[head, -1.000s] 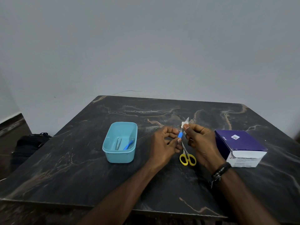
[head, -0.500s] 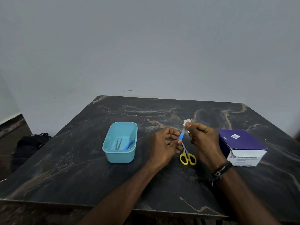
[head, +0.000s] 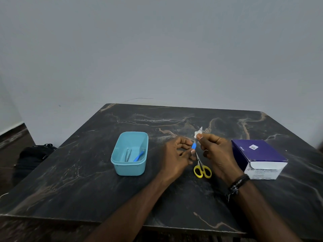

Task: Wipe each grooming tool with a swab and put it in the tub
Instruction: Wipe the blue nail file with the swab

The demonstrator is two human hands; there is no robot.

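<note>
Above the middle of the dark marbled worktop [head: 83, 182], the left hand [head: 176, 158] is holding a small blue-handled tool [head: 194, 146], its fingers curled round the handle so that only a short blue stretch is showing between the two hands. The right hand [head: 215, 154] is pinching a white swab [head: 198, 133] between thumb and forefinger, and the swab is sitting against the far end of that tool, whose pale tip is poking out just beyond it. What kind of tool this is cannot be told, since the fingers and swab are covering most of it.

Just below the hands, a pair of yellow-handled scissors [head: 202, 169] is lying flat on the worktop, loops toward the near edge and blades pointing away under the hands. To the left, a light-blue tub [head: 120, 167] is standing on the worktop, well apart from the hands; inside it a pair of metal tweezers [head: 128, 154] and another blue-handled tool [head: 139, 155] are lying side by side. To the right, near the right wrist, a purple and white box [head: 258, 158] of alcohol swabs is resting with its near flap open. A dark beaded bracelet [head: 238, 185] is circling the right wrist. On the floor off the left edge, a black bag [head: 33, 154] is lying against the wall.
</note>
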